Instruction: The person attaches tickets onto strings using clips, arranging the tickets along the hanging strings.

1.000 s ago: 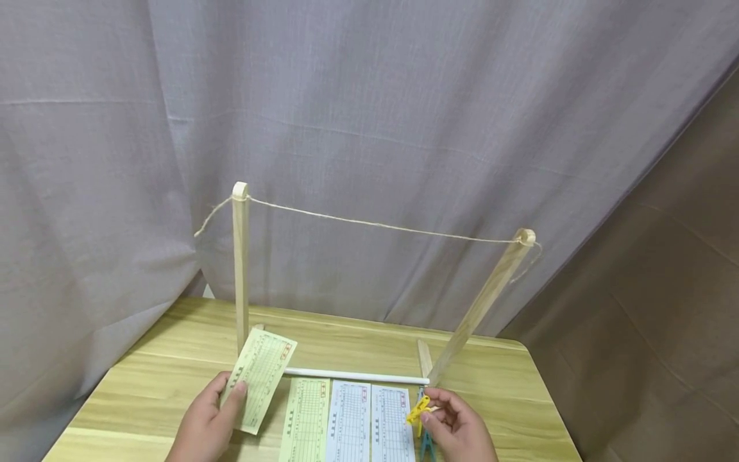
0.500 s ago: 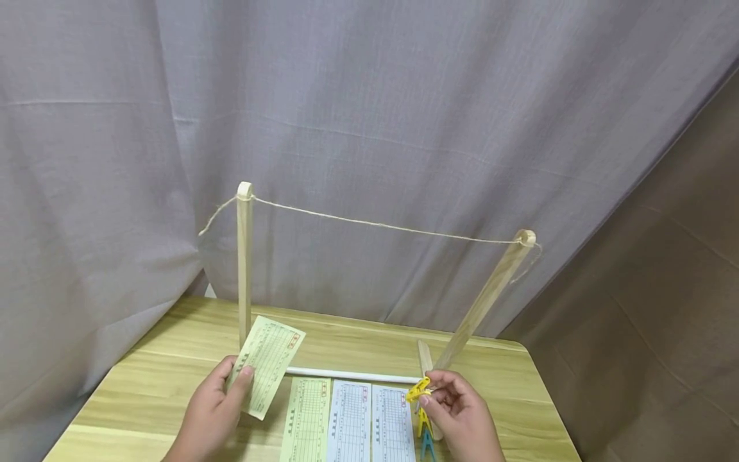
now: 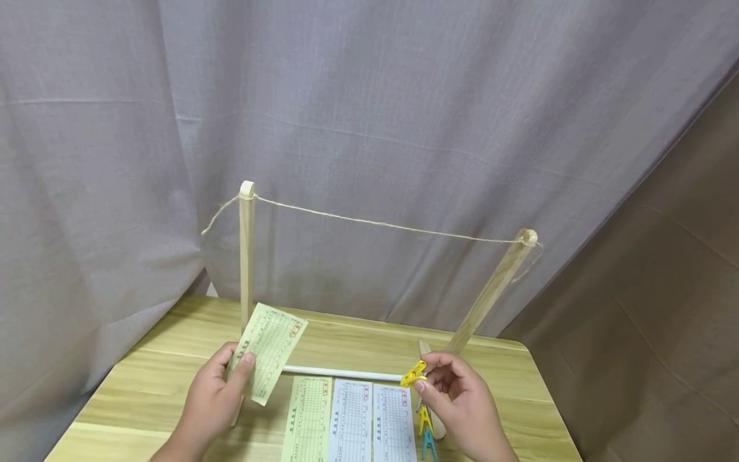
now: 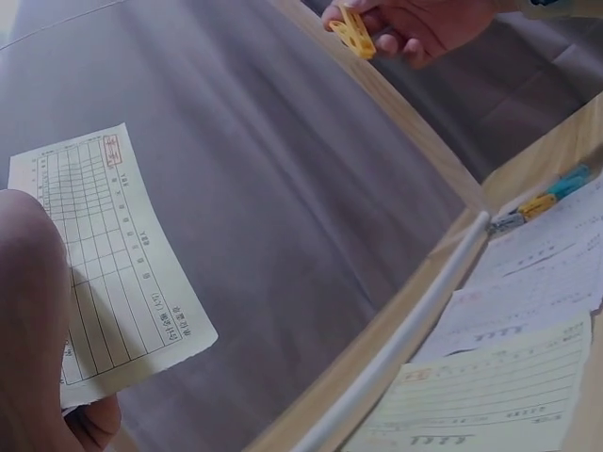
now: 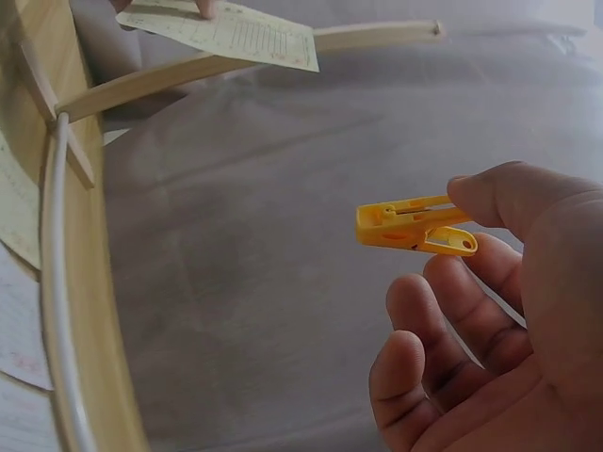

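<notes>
My left hand point(image 3: 216, 391) pinches a pale yellow-green printed form point(image 3: 270, 353) by its left edge, thumb on top, in front of the left wooden post. The form is tilted, its red stamp box at the upper right. Between thumb and fingertips my right hand point(image 3: 462, 398) holds a yellow clothespin point(image 3: 414, 373); in the right wrist view the jaws of the clothespin point(image 5: 415, 226) look closed and grip nothing. Above both hands a thin twine point(image 3: 375, 223) runs between the left post point(image 3: 246, 250) and the right post point(image 3: 491, 292), with nothing hanging on it.
On the wooden table point(image 3: 144, 378) lie a yellow-green form point(image 3: 308, 417) and two bluish-white forms point(image 3: 351, 420). Right of them are another yellow clothespin point(image 3: 425, 421) and a teal clothespin point(image 3: 428, 443). A white rod point(image 3: 346, 372) joins the stand's feet. Grey curtain point(image 3: 369, 128) hangs behind.
Both hands have risen toward the twine, the left with the form and the right with the yellow clothespin. The clothespins on the table show more now.
</notes>
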Tool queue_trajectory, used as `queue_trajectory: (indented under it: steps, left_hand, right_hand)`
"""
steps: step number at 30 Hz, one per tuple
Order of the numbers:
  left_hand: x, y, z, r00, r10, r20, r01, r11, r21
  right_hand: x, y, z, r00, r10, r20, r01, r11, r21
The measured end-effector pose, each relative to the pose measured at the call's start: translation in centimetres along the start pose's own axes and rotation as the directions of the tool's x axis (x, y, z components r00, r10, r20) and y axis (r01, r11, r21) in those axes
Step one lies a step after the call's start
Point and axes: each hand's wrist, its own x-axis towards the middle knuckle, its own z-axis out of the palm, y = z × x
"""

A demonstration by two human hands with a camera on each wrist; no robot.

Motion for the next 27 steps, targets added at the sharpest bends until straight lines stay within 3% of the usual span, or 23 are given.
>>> queue_trajectory:
  steps: [8,17,23,27]
  left_hand:
    - [0.7,1.5,-1.0,0.997,0.073,-0.001,-0.073,0.997,-0.004]
    - [1.4,2.6,-1.9,0.993,0.118,-0.013,-0.117,0.992,0.052]
    - [2.2,3.3,-2.1,0.993,0.116,-0.019,-0.116,0.993,-0.005]
    - [2.5,3.9,-2.1,0.992,0.127,-0.018,-0.128,0.99,-0.06]
  right_hand:
    - [1.5,-2.0,-0.5,0.986,-0.155,0.06,0.157,0.987,-0.027]
    - [3.4,-4.3,-0.9,0.961,-0.252,0.113,0.263,0.961,-0.091]
    - [5.1,-6.3,-1.3,0.918,-0.374,0.129,0.386,0.919,-0.077]
    - [5.9,-7.7,-1.2,0.907,-0.395,0.143,0.41,0.907,-0.096]
